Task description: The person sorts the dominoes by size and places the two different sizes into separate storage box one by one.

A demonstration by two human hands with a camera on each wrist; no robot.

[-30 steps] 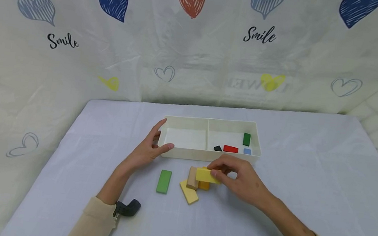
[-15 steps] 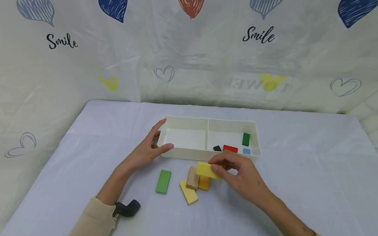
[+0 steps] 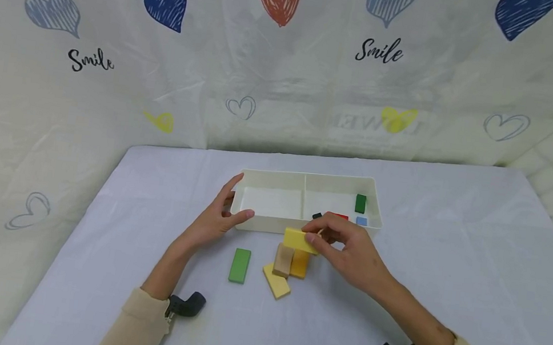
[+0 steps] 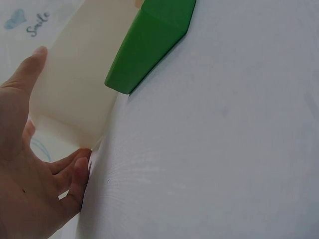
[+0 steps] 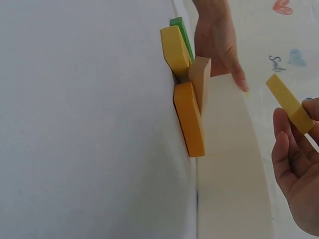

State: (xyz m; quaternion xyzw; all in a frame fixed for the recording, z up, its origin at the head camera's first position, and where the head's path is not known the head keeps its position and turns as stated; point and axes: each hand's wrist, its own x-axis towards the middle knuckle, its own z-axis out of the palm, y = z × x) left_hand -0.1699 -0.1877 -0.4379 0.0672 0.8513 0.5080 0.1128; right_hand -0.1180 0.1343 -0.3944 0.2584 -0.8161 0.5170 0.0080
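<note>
You are reading a black "Smile" (image 3: 379,51) right of centre at the top of the head view and a second "Smile" (image 3: 90,60) at upper left, both standing on the pale backdrop (image 3: 295,62). Faint mirrored lettering (image 3: 352,122) there is staying only partly legible. "Smile" is also showing upper left in the left wrist view and, tilted, upper right in the right.

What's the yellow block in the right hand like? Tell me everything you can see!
The yellow block is a plain, flat rectangle with straight edges and smooth-looking faces, perhaps painted wood. The right hand pinches it near one end, leaving the other end free. It's held up off the table, by the near wall of the white tray. From the head view it hides part of the orange block, but the right wrist view shows them apart.
</note>
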